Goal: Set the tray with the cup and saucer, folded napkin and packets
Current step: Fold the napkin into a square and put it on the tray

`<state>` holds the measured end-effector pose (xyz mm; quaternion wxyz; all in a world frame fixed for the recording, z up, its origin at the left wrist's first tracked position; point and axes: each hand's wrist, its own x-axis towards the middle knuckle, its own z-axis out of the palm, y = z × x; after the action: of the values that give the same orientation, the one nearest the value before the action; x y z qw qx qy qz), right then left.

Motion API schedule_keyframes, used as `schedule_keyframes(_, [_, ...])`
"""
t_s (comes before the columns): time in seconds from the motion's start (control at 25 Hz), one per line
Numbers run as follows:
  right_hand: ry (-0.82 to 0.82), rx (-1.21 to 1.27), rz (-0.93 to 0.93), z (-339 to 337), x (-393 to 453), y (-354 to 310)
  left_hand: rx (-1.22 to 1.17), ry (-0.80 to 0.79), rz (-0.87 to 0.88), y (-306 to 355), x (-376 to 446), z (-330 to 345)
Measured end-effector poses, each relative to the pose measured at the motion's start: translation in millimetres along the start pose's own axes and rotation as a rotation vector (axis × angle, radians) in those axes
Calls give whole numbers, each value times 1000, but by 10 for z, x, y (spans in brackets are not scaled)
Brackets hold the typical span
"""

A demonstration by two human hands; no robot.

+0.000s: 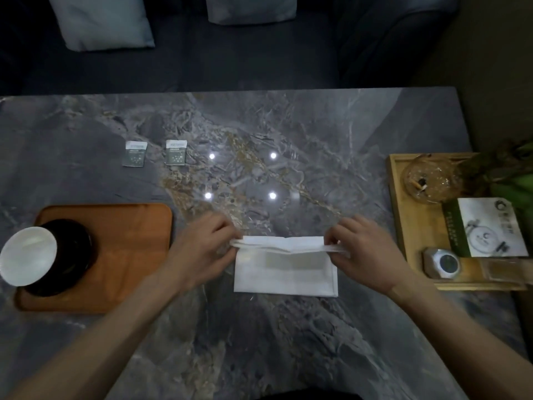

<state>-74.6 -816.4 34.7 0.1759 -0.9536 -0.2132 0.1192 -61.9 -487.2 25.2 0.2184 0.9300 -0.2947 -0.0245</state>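
A white napkin (285, 275) lies on the marble table in front of me, its far part raised in a fold. My left hand (202, 249) pinches the fold's left end and my right hand (366, 249) pinches its right end. To the left sits a brown tray (129, 246) that carries a dark saucer (72, 264) with a white cup (27, 255) on it. Two small grey packets (134, 153) (176, 152) lie side by side farther back on the table.
A wooden tray (415, 226) at the right holds a glass ashtray (429, 177), a green and white box (487, 226), a small round metal object (442, 262) and green leaves. The table's far edge runs across the back, with cushions beyond it.
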Motion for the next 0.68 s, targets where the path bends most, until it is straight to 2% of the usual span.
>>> schedule_keyframes(0.2, [-10,-14,-9,235,-313,-41,18,-38,2,114,-362,204])
schedule_keyframes(0.68, [-87,-92,-16,651,-567,-3,74,-174,4,85,-652,566])
